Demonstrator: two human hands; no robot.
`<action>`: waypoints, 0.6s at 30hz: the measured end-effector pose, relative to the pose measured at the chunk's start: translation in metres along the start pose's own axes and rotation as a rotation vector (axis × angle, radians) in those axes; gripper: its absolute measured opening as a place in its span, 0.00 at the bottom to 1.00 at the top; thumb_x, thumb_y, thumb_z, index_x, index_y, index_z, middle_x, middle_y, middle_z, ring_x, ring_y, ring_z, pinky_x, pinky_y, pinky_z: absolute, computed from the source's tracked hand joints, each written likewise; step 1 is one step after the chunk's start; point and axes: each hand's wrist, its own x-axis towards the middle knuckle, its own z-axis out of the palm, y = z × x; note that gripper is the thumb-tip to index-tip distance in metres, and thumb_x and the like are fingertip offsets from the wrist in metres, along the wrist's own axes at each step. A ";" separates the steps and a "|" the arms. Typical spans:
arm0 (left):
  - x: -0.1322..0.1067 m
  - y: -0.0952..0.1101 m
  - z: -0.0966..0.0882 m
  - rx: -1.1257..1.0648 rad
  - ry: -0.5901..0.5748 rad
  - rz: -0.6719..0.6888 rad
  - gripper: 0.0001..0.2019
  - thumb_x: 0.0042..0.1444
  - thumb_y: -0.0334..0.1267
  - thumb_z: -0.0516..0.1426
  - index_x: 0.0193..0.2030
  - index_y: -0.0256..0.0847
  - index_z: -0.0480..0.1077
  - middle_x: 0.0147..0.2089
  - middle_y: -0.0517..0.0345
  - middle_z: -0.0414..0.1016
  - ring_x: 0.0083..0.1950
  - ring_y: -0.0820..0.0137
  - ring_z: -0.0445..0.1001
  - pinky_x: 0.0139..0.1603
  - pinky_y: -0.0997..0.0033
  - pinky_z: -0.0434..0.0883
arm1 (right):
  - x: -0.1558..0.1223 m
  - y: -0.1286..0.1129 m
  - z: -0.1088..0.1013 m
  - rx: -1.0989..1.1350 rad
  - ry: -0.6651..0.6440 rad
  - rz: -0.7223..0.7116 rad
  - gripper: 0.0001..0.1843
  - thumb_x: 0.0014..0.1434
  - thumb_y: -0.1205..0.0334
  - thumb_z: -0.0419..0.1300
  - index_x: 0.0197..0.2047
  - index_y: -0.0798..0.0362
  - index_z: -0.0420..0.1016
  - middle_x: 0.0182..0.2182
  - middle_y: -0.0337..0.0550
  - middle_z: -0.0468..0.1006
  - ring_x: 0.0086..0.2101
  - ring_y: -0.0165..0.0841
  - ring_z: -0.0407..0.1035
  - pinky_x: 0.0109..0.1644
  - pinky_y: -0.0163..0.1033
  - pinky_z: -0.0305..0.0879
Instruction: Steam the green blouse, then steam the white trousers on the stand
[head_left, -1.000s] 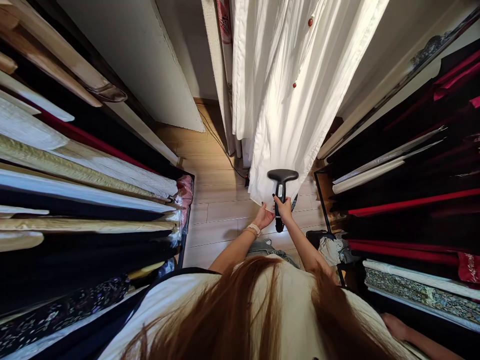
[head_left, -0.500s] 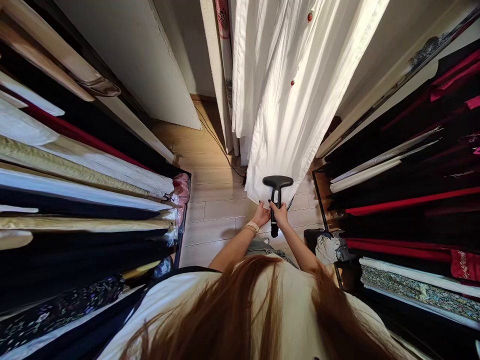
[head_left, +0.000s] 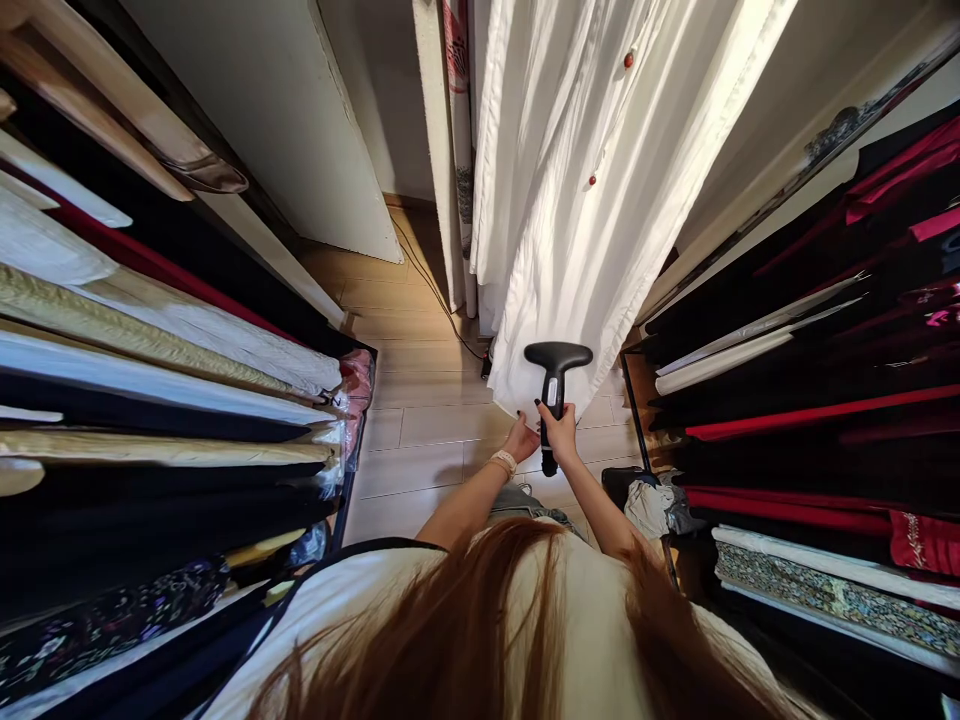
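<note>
A white garment [head_left: 581,240] hangs in long folds in front of me, with small red beads [head_left: 628,60] on it. My right hand [head_left: 558,433] is shut around the handle of a black handheld garment steamer [head_left: 555,375], whose flat T-shaped head sits against the cloth near its hem. My left hand [head_left: 521,438] wears a pale wristband, and its fingertips pinch the lower edge of the white garment [head_left: 517,385] just left of the steamer. The back of the cloth is hidden from me.
Long rolls of fabric [head_left: 150,390] fill the shelves on my left, and more rolls [head_left: 787,430] fill those on my right. A black cable [head_left: 439,300] runs across the wood-look floor [head_left: 427,430]. Crumpled cloth [head_left: 649,508] lies low at the right.
The hands and steamer have shifted only slightly against the cloth, and the view has turned a little. A hand seen at the lower right a second ago no longer shows.
</note>
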 end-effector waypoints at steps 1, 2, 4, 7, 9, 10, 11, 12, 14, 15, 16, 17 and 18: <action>-0.001 -0.002 0.000 -0.011 0.018 0.015 0.26 0.72 0.53 0.44 0.63 0.36 0.67 0.50 0.42 0.80 0.42 0.61 0.81 0.45 0.64 0.78 | 0.001 -0.011 0.001 0.004 -0.013 -0.035 0.28 0.47 0.46 0.71 0.39 0.46 0.58 0.27 0.31 0.74 0.28 0.32 0.73 0.30 0.35 0.67; -0.001 -0.005 0.000 -0.018 0.035 0.027 0.24 0.73 0.51 0.44 0.63 0.37 0.67 0.51 0.43 0.80 0.43 0.62 0.81 0.46 0.64 0.78 | 0.003 -0.024 0.003 0.008 -0.026 -0.077 0.28 0.48 0.46 0.71 0.39 0.46 0.57 0.27 0.30 0.74 0.28 0.31 0.73 0.31 0.35 0.68; -0.001 -0.008 -0.001 -0.027 0.057 0.041 0.21 0.73 0.46 0.45 0.62 0.38 0.68 0.50 0.44 0.80 0.44 0.63 0.82 0.46 0.65 0.79 | 0.005 -0.053 0.007 0.020 -0.052 -0.173 0.28 0.49 0.46 0.70 0.40 0.46 0.56 0.28 0.30 0.73 0.27 0.30 0.73 0.32 0.35 0.68; 0.002 -0.009 -0.001 -0.039 0.076 0.063 0.17 0.73 0.41 0.47 0.62 0.38 0.67 0.51 0.44 0.80 0.46 0.63 0.81 0.48 0.63 0.79 | 0.010 -0.098 0.016 0.019 -0.063 -0.295 0.29 0.51 0.45 0.70 0.40 0.46 0.55 0.28 0.29 0.71 0.26 0.29 0.71 0.30 0.34 0.67; 0.004 -0.008 0.000 -0.047 0.083 0.081 0.15 0.73 0.38 0.48 0.61 0.38 0.67 0.51 0.45 0.80 0.49 0.63 0.81 0.50 0.63 0.79 | 0.015 -0.123 0.022 -0.006 -0.063 -0.350 0.29 0.51 0.44 0.70 0.40 0.46 0.55 0.28 0.29 0.71 0.26 0.28 0.70 0.30 0.34 0.66; 0.005 -0.009 -0.001 -0.050 0.086 0.087 0.14 0.73 0.37 0.48 0.60 0.38 0.68 0.50 0.45 0.81 0.49 0.63 0.81 0.51 0.63 0.79 | 0.018 -0.134 0.024 -0.023 -0.066 -0.374 0.29 0.51 0.44 0.70 0.40 0.46 0.55 0.29 0.30 0.71 0.27 0.28 0.70 0.30 0.34 0.66; 0.006 -0.009 -0.001 -0.053 0.087 0.090 0.13 0.72 0.35 0.48 0.58 0.38 0.68 0.49 0.46 0.81 0.49 0.64 0.80 0.52 0.64 0.79 | 0.022 -0.144 0.027 -0.039 -0.072 -0.400 0.28 0.52 0.43 0.70 0.40 0.46 0.55 0.29 0.30 0.71 0.27 0.28 0.70 0.31 0.34 0.66; 0.007 -0.010 -0.002 -0.055 0.085 0.092 0.13 0.72 0.34 0.47 0.57 0.39 0.68 0.48 0.47 0.81 0.49 0.65 0.80 0.52 0.65 0.79 | 0.026 -0.153 0.030 -0.052 -0.078 -0.427 0.28 0.52 0.43 0.69 0.40 0.46 0.55 0.29 0.30 0.71 0.28 0.29 0.70 0.31 0.34 0.66; 0.008 -0.014 -0.005 -0.061 0.075 0.086 0.11 0.72 0.32 0.47 0.54 0.40 0.68 0.44 0.49 0.81 0.48 0.66 0.80 0.52 0.65 0.79 | 0.036 -0.169 0.037 -0.071 -0.084 -0.473 0.29 0.53 0.41 0.69 0.40 0.46 0.55 0.30 0.31 0.71 0.29 0.29 0.71 0.32 0.34 0.67; 0.008 -0.016 -0.007 -0.064 0.066 0.077 0.11 0.72 0.31 0.46 0.53 0.41 0.68 0.43 0.50 0.81 0.47 0.66 0.80 0.52 0.65 0.79 | 0.041 -0.177 0.041 -0.079 -0.083 -0.489 0.29 0.53 0.41 0.69 0.41 0.46 0.55 0.30 0.31 0.70 0.29 0.29 0.71 0.32 0.34 0.67; 0.008 -0.019 -0.008 -0.067 0.054 0.064 0.11 0.72 0.31 0.46 0.52 0.41 0.67 0.42 0.51 0.81 0.47 0.67 0.80 0.52 0.65 0.79 | 0.047 -0.185 0.045 -0.085 -0.078 -0.502 0.29 0.53 0.40 0.69 0.41 0.46 0.55 0.29 0.30 0.70 0.29 0.29 0.70 0.32 0.33 0.67; 0.008 -0.023 -0.009 -0.070 0.029 0.045 0.11 0.72 0.31 0.45 0.51 0.42 0.67 0.41 0.51 0.81 0.47 0.66 0.80 0.53 0.64 0.79 | 0.052 -0.193 0.048 -0.092 -0.074 -0.516 0.30 0.53 0.40 0.68 0.41 0.46 0.55 0.29 0.30 0.69 0.28 0.28 0.70 0.32 0.33 0.67; 0.009 -0.026 -0.010 -0.074 0.005 0.027 0.11 0.72 0.31 0.44 0.50 0.43 0.67 0.40 0.52 0.81 0.48 0.66 0.80 0.53 0.63 0.79 | 0.058 -0.200 0.052 -0.097 -0.072 -0.533 0.30 0.53 0.39 0.68 0.42 0.46 0.55 0.29 0.30 0.69 0.28 0.28 0.70 0.31 0.33 0.67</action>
